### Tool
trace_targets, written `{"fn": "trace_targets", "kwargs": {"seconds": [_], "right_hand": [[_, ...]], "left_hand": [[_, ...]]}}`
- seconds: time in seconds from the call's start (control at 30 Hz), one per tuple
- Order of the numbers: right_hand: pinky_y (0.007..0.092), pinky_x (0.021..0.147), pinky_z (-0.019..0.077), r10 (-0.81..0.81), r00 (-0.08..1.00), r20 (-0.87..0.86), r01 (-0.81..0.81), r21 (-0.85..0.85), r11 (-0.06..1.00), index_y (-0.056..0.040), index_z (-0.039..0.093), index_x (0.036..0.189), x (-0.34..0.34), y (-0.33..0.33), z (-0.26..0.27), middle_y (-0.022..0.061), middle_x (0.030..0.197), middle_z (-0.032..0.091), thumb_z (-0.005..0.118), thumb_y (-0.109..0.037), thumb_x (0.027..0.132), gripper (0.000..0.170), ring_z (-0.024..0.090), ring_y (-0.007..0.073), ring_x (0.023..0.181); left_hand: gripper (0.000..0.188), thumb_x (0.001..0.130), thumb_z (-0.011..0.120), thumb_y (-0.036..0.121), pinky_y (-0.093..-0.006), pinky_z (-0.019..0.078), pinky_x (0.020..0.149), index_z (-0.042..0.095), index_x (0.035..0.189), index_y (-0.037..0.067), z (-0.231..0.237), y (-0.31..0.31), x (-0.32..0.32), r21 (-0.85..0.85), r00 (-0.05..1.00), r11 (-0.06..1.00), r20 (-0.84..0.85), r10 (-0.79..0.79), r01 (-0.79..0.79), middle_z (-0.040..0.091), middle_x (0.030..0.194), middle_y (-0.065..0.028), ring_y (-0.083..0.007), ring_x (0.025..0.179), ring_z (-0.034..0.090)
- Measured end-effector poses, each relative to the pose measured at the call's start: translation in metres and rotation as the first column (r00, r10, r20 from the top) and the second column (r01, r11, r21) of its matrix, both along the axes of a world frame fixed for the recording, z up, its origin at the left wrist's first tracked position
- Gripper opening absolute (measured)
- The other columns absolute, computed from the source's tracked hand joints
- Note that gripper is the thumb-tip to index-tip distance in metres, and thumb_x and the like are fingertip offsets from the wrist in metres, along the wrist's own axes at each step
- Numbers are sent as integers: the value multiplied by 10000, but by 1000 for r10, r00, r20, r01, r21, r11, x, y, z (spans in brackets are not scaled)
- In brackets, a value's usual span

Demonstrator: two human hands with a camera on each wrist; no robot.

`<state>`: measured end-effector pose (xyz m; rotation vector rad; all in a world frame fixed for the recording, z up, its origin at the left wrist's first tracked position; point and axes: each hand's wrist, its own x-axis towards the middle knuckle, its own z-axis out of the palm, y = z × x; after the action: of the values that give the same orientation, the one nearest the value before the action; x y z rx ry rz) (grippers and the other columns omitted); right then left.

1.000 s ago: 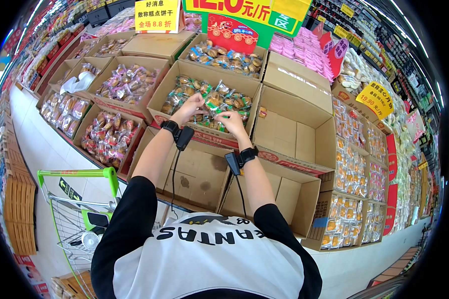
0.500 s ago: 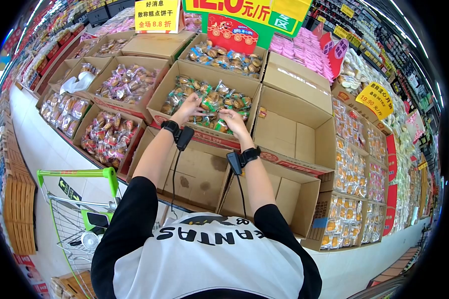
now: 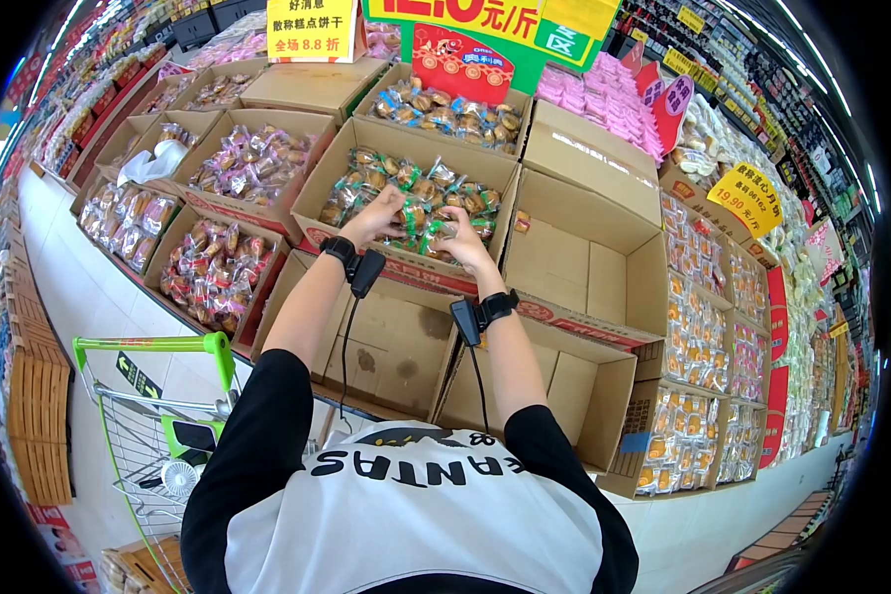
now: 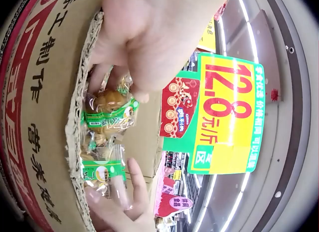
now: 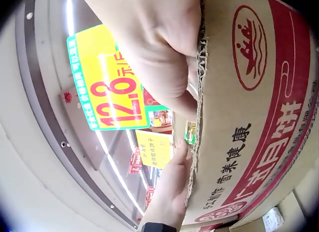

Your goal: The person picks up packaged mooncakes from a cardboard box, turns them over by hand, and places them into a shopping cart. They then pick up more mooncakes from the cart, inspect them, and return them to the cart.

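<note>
In the head view both hands are over a cardboard box point(image 3: 329, 188) of clear-wrapped round pastries with green labels. My left hand point(image 3: 375, 218) curls its fingers and thumb about one wrapped pastry point(image 4: 107, 112), which shows below this hand point(image 4: 144, 37) in the left wrist view. Beside it, my right hand point(image 3: 459, 243) grips another green-labelled pastry point(image 4: 103, 173) between thumb and fingers. The two packs are close together just inside the box's near wall. In the right wrist view that wall point(image 5: 234, 122) hides most of both packs and the fingertips of my right hand point(image 5: 159, 57).
Bare-bottomed cardboard boxes stand in front point(image 3: 366, 346) and to the right point(image 3: 584, 257). Boxes of pink-wrapped point(image 3: 252, 163) and red-wrapped point(image 3: 218, 272) pastries are on the left. A green-handled cart point(image 3: 153, 344) stands at lower left; price signs point(image 3: 312, 30) rise behind.
My right hand has shifted slightly up, its fingers now bent round a pack. The clear wrapper stretched between the hands half a second ago no longer shows there; green-labelled packs do.
</note>
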<state>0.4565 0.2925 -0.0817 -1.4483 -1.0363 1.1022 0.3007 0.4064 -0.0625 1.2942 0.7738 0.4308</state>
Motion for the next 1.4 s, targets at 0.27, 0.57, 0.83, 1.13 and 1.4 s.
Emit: {"fn": "trace_targets", "kwargs": {"seconds": [0.27, 0.57, 0.83, 1.13, 1.4], "right_hand": [[289, 733, 418, 88, 996, -9, -85, 171, 982, -18, 455, 1007, 1, 4, -5, 91, 965, 528, 647, 11, 600, 451, 506, 162, 877], [289, 702, 428, -46, 973, 227, -17, 268, 963, -29, 489, 954, 0, 4, -8, 63, 915, 549, 650, 4, 624, 369, 518, 159, 800], [285, 683, 445, -165, 970, 178, 101, 321, 942, -42, 486, 962, -3, 3, -2, 67, 872, 519, 696, -42, 625, 398, 525, 152, 801], [253, 709, 474, -167, 982, -86, 188, 404, 896, 2, 473, 906, -21, -15, 40, 61, 826, 490, 673, -33, 663, 317, 519, 121, 790], [258, 757, 454, -146, 989, 16, 93, 701, 707, -5, 477, 951, -71, -83, 124, 55, 929, 445, 617, 94, 651, 345, 495, 142, 872]], "left_hand": [[140, 880, 402, 265, -339, 473, 668, 402, 876, 125, 5, -5, 0, 56, 978, 980, -98, -187, 193, 457, 888, 0, -131, 852, 496], [107, 879, 415, 241, -295, 439, 710, 388, 881, 137, -5, 3, -1, 16, 974, 974, 25, -227, 226, 455, 855, 17, -116, 822, 491], [108, 874, 433, 233, -224, 377, 632, 408, 843, 132, 6, -4, 4, 201, 991, 978, 103, -84, 62, 445, 783, 30, -72, 763, 465], [180, 830, 514, 147, -213, 381, 659, 423, 960, 62, 51, -31, -4, 489, 976, 868, 215, -23, -88, 481, 852, -7, -73, 792, 458], [568, 653, 673, 92, -334, 284, 946, 353, 1121, 53, 130, -130, -60, 658, 930, 721, 363, -50, -218, 431, 1138, -99, -209, 1115, 387]]}}
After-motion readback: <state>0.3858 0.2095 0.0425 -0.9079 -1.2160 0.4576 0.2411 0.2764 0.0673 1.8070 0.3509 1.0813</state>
